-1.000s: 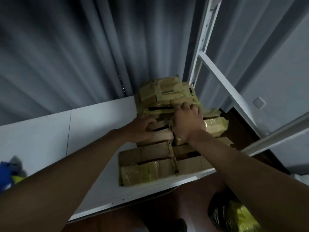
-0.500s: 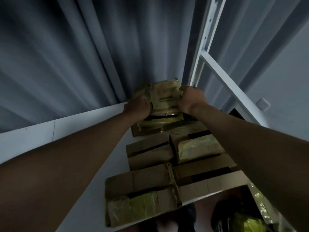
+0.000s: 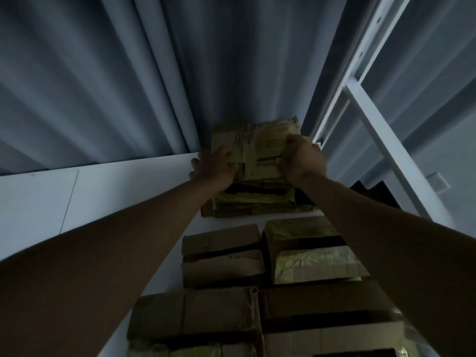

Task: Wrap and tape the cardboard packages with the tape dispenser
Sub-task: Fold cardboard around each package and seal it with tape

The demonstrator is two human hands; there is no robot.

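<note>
Far across the white worktop (image 3: 134, 191), both hands meet on the topmost flat brown cardboard package wrapped in yellowish tape (image 3: 260, 145), which sits on a short stack of similar taped cardboard packages (image 3: 257, 202) at the worktop's far edge. The left hand (image 3: 213, 168) grips the package's left side, its fingers curled over the near-left corner. The right hand (image 3: 300, 158) grips the right side, its fingers bent round the edge and its thumb on the top face. The package lies between the two hands and tilts up towards the far side.

Nearer to the person, more brown cardboard boxes lie in two rows on the worktop: a plain box with a dark slit (image 3: 221, 256) on the left, a box partly covered in glossy yellow tape (image 3: 314, 256) just beside it on the right, and two larger plain cardboard boxes (image 3: 193, 315) nearest of all, under the forearms. Grey pleated curtains (image 3: 154, 73) hang behind the stack. A white metal frame (image 3: 373, 119) rises on the right, close to the right hand.

The held package is creased, with dark printed marks and shiny tape bands across its top.
</note>
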